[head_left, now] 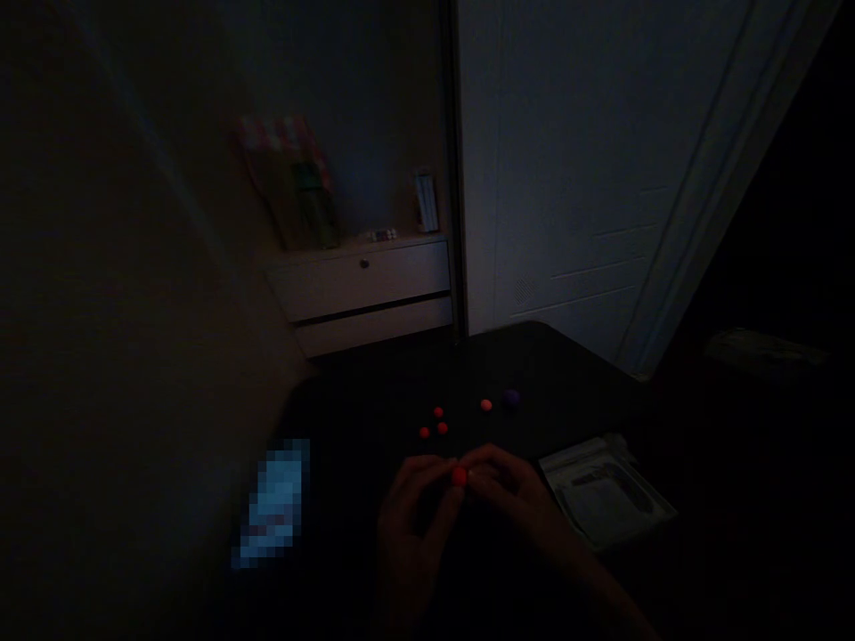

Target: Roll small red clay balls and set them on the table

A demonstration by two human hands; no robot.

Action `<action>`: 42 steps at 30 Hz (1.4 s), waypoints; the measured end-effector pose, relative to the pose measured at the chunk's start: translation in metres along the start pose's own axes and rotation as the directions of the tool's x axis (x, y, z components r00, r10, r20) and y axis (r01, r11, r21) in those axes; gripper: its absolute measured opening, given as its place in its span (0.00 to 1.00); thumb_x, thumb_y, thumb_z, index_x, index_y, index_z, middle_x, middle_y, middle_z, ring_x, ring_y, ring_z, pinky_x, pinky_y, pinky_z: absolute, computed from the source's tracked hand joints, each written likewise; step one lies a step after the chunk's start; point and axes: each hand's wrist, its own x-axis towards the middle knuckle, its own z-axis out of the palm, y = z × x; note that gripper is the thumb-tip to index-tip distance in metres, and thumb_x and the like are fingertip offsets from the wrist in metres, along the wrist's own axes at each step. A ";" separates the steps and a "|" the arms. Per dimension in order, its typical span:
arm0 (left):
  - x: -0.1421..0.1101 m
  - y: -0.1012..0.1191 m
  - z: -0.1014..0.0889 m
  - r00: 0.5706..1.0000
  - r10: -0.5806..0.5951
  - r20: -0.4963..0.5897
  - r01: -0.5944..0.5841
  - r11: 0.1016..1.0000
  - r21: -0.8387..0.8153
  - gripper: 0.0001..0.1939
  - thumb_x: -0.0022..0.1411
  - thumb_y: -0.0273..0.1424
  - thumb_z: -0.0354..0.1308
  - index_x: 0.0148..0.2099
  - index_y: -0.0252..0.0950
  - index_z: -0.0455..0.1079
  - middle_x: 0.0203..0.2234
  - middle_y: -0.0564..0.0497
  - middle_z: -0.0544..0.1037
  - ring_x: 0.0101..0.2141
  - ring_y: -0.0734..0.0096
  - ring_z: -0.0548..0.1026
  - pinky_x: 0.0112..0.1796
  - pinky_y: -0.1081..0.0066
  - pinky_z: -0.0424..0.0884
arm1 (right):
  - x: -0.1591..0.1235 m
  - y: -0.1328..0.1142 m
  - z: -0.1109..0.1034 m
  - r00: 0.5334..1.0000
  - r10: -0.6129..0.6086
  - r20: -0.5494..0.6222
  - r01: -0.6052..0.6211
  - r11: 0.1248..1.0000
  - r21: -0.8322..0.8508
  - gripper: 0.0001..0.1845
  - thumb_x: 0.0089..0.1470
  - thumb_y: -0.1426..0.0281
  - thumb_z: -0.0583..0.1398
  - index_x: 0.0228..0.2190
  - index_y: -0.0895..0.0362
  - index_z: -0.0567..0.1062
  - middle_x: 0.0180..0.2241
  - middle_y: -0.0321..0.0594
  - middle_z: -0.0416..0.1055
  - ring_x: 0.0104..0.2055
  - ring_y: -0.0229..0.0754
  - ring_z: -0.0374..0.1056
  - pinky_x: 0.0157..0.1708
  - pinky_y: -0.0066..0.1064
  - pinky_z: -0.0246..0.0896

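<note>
Between the fingertips of both my hands is a small red ball [460, 476], soft-looking like clay, though the dim light hides its texture. My left hand [415, 507] pinches it from the left with thumb and fingers. From the right, the fingers of my right hand [508, 490] close on the same ball. Just beyond my hands, three small red balls [442, 428] lie grouped on the dark table [374, 401]. Farther right sit a pinkish-orange ball [486, 405] and a slightly larger purple ball [511, 398], close together but apart.
A clear flat packet [605, 490] lies right of my hands. At the left is a bright pixelated patch [273, 503]. Behind the table stand a white drawer unit [374, 276], with a green bottle [313, 205] on top, and a pale door [567, 178].
</note>
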 end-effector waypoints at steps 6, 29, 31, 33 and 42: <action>0.024 -0.014 -0.010 0.999 -0.022 -0.045 0.022 1.000 -0.014 0.10 0.62 0.39 0.68 0.43 0.40 0.82 0.41 0.46 0.83 0.45 0.58 0.81 0.48 0.65 0.75 | 0.007 0.000 -0.003 0.997 -0.059 -0.053 0.055 0.996 -0.070 0.20 0.62 0.53 0.65 0.45 0.57 0.80 0.35 0.42 0.81 0.36 0.43 0.76 0.41 0.34 0.70; 0.138 -0.101 -0.022 0.994 -0.074 0.084 0.014 0.828 0.561 0.06 0.61 0.26 0.66 0.41 0.37 0.82 0.39 0.46 0.85 0.38 0.66 0.82 0.41 0.69 0.74 | 0.063 0.058 -0.027 0.939 -0.317 -0.131 0.215 0.843 -0.492 0.17 0.61 0.66 0.59 0.51 0.53 0.77 0.47 0.44 0.79 0.46 0.48 0.76 0.50 0.42 0.70; 0.138 -0.101 -0.022 0.993 -0.073 0.090 0.010 0.829 0.560 0.06 0.61 0.26 0.66 0.41 0.37 0.82 0.38 0.46 0.84 0.38 0.66 0.81 0.41 0.69 0.74 | 0.063 0.058 -0.028 0.941 -0.313 -0.132 0.210 0.841 -0.498 0.17 0.61 0.65 0.59 0.50 0.53 0.77 0.47 0.44 0.79 0.46 0.48 0.76 0.50 0.41 0.70; 0.138 -0.101 -0.022 0.993 -0.069 0.095 0.004 0.831 0.556 0.06 0.61 0.26 0.66 0.41 0.37 0.82 0.38 0.46 0.84 0.38 0.66 0.81 0.41 0.69 0.74 | 0.063 0.057 -0.028 0.938 -0.317 -0.139 0.210 0.839 -0.502 0.17 0.61 0.65 0.60 0.50 0.53 0.78 0.46 0.44 0.79 0.45 0.47 0.75 0.50 0.41 0.70; 0.140 -0.106 -0.024 0.991 -0.075 0.109 0.009 0.862 0.506 0.07 0.59 0.30 0.66 0.41 0.37 0.82 0.37 0.46 0.85 0.37 0.64 0.81 0.39 0.68 0.73 | 0.062 0.059 -0.030 0.937 -0.337 -0.097 0.241 0.820 -0.519 0.14 0.64 0.66 0.58 0.49 0.52 0.78 0.49 0.43 0.78 0.51 0.48 0.74 0.53 0.41 0.68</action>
